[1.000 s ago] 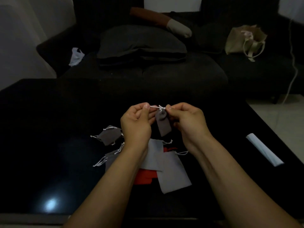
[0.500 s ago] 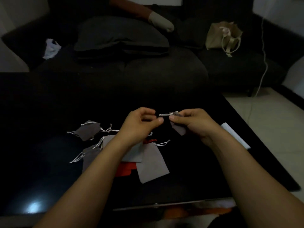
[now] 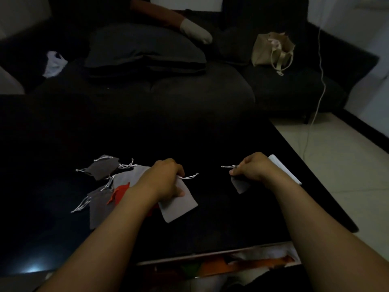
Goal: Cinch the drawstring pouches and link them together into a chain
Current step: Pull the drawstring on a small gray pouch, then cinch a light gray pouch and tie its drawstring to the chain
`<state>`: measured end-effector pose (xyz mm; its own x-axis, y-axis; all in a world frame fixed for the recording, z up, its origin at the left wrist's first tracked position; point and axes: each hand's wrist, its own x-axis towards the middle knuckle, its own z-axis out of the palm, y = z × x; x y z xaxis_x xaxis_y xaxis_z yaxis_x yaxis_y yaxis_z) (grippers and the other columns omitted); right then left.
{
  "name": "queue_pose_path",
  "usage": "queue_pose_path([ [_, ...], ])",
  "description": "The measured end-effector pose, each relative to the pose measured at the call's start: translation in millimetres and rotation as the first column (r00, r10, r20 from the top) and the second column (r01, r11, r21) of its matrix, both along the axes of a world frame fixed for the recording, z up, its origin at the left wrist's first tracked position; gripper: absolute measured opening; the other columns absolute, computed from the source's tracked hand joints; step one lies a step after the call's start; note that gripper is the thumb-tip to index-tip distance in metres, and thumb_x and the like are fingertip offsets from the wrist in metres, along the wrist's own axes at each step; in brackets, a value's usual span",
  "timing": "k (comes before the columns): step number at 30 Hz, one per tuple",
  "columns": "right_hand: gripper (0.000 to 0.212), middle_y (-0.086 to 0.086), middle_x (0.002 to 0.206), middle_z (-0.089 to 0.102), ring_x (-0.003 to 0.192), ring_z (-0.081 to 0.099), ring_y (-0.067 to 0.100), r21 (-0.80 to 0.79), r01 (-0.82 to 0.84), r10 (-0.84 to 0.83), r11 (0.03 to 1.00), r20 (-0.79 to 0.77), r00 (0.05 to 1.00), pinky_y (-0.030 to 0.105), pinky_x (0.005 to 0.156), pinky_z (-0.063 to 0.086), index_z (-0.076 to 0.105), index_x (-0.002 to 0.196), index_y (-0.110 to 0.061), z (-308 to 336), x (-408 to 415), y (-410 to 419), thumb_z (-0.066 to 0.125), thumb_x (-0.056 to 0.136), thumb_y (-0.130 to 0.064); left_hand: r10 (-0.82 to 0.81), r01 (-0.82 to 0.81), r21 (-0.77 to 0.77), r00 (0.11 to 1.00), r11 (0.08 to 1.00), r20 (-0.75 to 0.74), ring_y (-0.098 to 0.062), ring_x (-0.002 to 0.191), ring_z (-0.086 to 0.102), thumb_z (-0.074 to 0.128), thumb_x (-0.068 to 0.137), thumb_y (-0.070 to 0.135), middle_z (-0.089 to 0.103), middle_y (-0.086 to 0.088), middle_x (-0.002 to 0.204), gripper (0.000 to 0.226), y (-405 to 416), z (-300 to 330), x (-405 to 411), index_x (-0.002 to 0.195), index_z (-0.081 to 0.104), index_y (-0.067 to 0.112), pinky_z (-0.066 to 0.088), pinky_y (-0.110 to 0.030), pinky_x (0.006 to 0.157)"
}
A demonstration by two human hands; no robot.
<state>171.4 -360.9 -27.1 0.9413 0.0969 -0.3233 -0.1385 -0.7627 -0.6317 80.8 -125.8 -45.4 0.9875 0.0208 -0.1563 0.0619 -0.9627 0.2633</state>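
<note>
The left hand (image 3: 166, 180) gripped the top of a light grey pouch (image 3: 179, 204) lying on the black table (image 3: 189, 144). Well apart, the right hand (image 3: 252, 168) pinched a small dark grey pouch (image 3: 240, 185) by its cinched neck. More grey pouches (image 3: 103, 167) and red fabric (image 3: 120, 192) lay left.

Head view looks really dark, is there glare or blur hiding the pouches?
Head view: dim overall; the black table swallows detail, one small glare spot at its near-left edge, clear of the work. Both hands, left and right, and their grey pouches read fairly sharp; edges bow from the wide lens.
</note>
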Motion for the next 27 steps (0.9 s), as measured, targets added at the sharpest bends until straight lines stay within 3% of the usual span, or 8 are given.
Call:
queue_pose_path([
  [2, 0.030, 0.011, 0.087, 0.073, 0.089, 0.069, 0.025, -0.109, -0.029, 0.032, 0.994, 0.035, 0.999, 0.036, 0.084, 0.056, 0.073, 0.084, -0.003, 1.7, -0.8, -4.3, 0.089, 0.069, -0.024, 0.019, -0.019, -0.016, 1.000, 1.000, 0.006, -0.021, 0.122, 0.049, 0.083, 0.072, 0.037, 0.050, 0.001, 0.130, 0.065, 1.4, 0.0, -1.7, 0.130, 0.056, 0.024, 0.045, -0.036, 0.101],
  [5, 0.034, 0.005, 0.095, 0.072, 0.095, 0.068, 0.022, -0.130, -0.022, 0.064, 0.991, 0.333, 0.941, 0.033, 0.082, 0.055, 0.072, 0.096, -0.013, 12.1, -11.2, 3.7, 0.087, 0.069, -0.028, 0.060, -0.057, -0.081, 0.997, 0.995, 0.045, -0.021, 0.123, 0.051, 0.087, 0.066, 0.038, 0.048, 0.001, 0.133, 0.082, 4.6, 4.2, -4.9, 0.137, 0.049, 0.022, 0.046, -0.037, 0.102],
  [7, 0.041, -0.002, 0.106, 0.071, 0.102, 0.066, 0.016, -0.102, -0.168, 0.196, 0.981, 0.474, 0.858, 0.027, 0.086, 0.051, 0.071, 0.107, -0.020, 18.4, -20.8, 25.4, 0.086, 0.070, -0.031, 0.084, -0.076, -0.114, 0.994, 0.991, 0.069, -0.019, 0.123, 0.051, 0.090, 0.063, 0.034, 0.047, 0.003, 0.134, 0.087, 9.6, 12.0, -8.0, 0.138, 0.048, 0.023, 0.047, -0.035, 0.101],
  [10, 0.053, -0.008, 0.116, 0.066, 0.106, 0.061, 0.008, -0.061, -0.502, 0.496, 0.863, 0.292, 0.818, 0.022, 0.087, 0.048, 0.067, 0.118, -0.024, 16.2, -37.7, 68.8, 0.086, 0.071, -0.036, 0.094, -0.093, -0.049, 0.995, 0.994, 0.028, -0.020, 0.125, 0.049, 0.091, 0.060, 0.032, 0.046, 0.005, 0.134, 0.088, 18.7, 24.2, -14.9, 0.137, 0.049, 0.027, 0.046, -0.035, 0.101],
  [12, 0.055, -0.006, 0.118, 0.064, 0.107, 0.060, 0.010, -0.095, -0.572, 0.578, 0.815, 0.219, 0.786, 0.025, 0.088, 0.050, 0.064, 0.122, -0.023, 8.7, -40.0, 92.9, 0.085, 0.073, -0.037, 0.112, -0.112, 0.005, 0.994, 0.994, -0.014, -0.022, 0.125, 0.048, 0.092, 0.059, 0.031, 0.046, 0.004, 0.134, 0.089, 26.9, 27.8, -21.9, 0.137, 0.049, 0.028, 0.046, -0.038, 0.101],
  [19, 0.050, -0.004, 0.108, 0.065, 0.096, 0.063, 0.013, -0.090, -0.580, 0.587, 0.810, 0.118, 0.801, 0.031, 0.086, 0.054, 0.063, 0.122, -0.024, -7.8, -40.0, 147.9, 0.079, 0.078, -0.040, 0.265, -0.255, 0.093, 0.958, 0.962, -0.110, -0.028, 0.125, 0.047, 0.089, 0.062, 0.035, 0.042, -0.004, 0.139, 0.089, 66.7, 27.8, -48.9, 0.137, 0.043, 0.023, 0.046, -0.045, 0.102],
  [23, 0.029, -0.003, 0.098, 0.066, 0.089, 0.064, 0.014, -0.109, -0.520, 0.528, 0.847, 0.071, 0.846, 0.037, 0.084, 0.056, 0.067, 0.099, -0.024, -19.6, -41.2, 166.4, 0.078, 0.078, -0.041, 0.332, -0.314, 0.110, 0.912, 0.943, -0.242, -0.029, 0.115, 0.056, 0.081, 0.071, 0.046, 0.055, -0.010, 0.130, 0.071, 78.5, 18.4, -53.0, 0.127, 0.053, 0.013, 0.048, -0.045, 0.099],
  [27, 0.016, -0.004, 0.086, 0.066, 0.082, 0.063, 0.012, -0.017, -0.423, 0.417, 0.906, 0.208, 0.885, 0.033, 0.077, 0.056, 0.065, 0.079, -0.025, -17.1, -44.8, 174.0, 0.081, 0.077, -0.023, 0.329, -0.321, 0.069, 0.923, 0.944, -0.202, -0.028, 0.113, 0.057, 0.079, 0.075, 0.043, 0.056, -0.010, 0.128, 0.070, 74.6, 23.6, -52.1, 0.129, 0.047, 0.013, 0.049, -0.039, 0.093],
])
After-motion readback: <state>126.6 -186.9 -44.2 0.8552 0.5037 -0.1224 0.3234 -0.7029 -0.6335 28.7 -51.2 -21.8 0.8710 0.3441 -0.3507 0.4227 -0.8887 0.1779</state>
